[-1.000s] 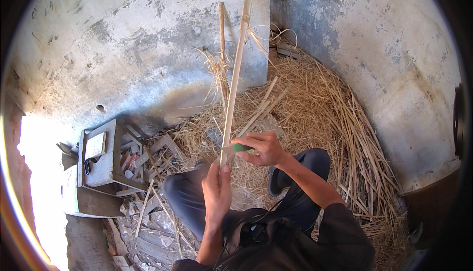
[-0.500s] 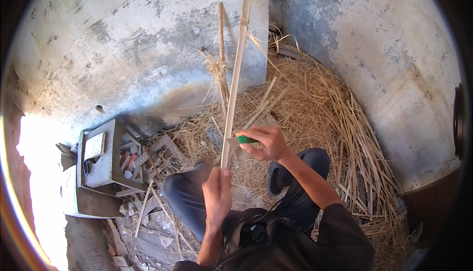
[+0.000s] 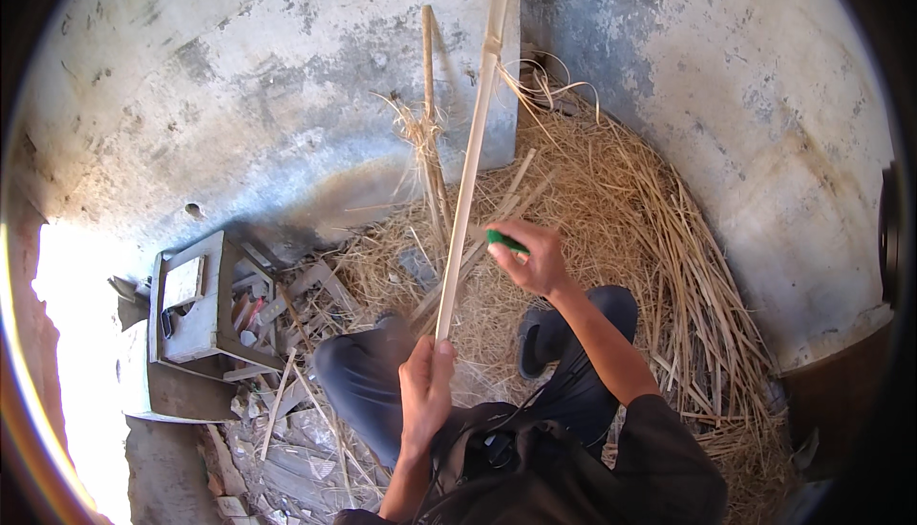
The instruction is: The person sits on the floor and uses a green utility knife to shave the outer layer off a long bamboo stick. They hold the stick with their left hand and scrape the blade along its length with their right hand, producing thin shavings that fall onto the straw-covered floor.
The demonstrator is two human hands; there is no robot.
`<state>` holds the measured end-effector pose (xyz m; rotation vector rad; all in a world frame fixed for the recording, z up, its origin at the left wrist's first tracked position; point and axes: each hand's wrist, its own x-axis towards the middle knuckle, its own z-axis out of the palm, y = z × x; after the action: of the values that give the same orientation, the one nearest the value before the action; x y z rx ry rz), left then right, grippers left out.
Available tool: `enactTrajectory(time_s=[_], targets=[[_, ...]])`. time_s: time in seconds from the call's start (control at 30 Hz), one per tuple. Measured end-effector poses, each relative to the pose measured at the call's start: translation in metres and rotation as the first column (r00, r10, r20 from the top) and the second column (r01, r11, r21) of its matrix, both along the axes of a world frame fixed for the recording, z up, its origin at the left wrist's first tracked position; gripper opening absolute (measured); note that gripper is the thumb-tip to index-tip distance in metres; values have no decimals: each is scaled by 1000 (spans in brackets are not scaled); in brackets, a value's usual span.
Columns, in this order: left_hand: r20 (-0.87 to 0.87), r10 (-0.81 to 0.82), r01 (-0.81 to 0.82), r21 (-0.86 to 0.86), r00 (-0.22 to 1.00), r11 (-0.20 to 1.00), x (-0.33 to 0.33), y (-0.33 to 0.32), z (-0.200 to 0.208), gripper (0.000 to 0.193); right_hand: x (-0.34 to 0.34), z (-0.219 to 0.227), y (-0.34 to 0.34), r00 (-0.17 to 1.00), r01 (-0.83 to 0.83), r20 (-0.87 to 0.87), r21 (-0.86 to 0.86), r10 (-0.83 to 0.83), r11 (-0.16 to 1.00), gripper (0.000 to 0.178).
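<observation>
My left hand is closed around the lower end of a long pale bamboo strip. The strip rises away from me, leaning slightly right, past a node and out of the top of the view. Thin curled shavings hang near that node. In my right hand is a knife with a green handle. Its blade is blurred and points left toward the strip; whether it touches the strip I cannot tell.
Straw-like shavings and loose strips cover the floor ahead and to the right. A stick leans on the stained wall. An overturned wooden stool lies at left amid rubble. My bent knees flank the work.
The strip has shifted right, its far part most, and the shavings at the node moved with it. My right hand with the knife has gone slightly up and right, away from the strip.
</observation>
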<state>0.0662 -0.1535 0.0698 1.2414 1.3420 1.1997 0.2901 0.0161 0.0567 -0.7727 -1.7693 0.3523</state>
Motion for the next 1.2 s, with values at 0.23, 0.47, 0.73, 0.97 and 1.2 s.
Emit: enactTrajectory(time_s=[0.23,0.47,0.73,0.97,1.2], targets=[[-75,60,-55,62,995,997,2,12,8,29,-26,2,-25,965,-205,192,118,180,972,28],[-172,93,-79,86,981,993,7,15,11,31,-26,2,-26,969,-139,226,149,103,979,27],[-27,52,-52,19,998,998,3,13,6,33,-26,5,-26,966,-120,247,168,76,978,26],[31,27,-25,-36,999,999,-1,10,6,33,-27,4,-25,963,-103,264,196,49,975,26],[67,-9,13,-62,998,998,-2,5,-1,34,-22,-9,-13,987,-24,163,111,6,994,27]])
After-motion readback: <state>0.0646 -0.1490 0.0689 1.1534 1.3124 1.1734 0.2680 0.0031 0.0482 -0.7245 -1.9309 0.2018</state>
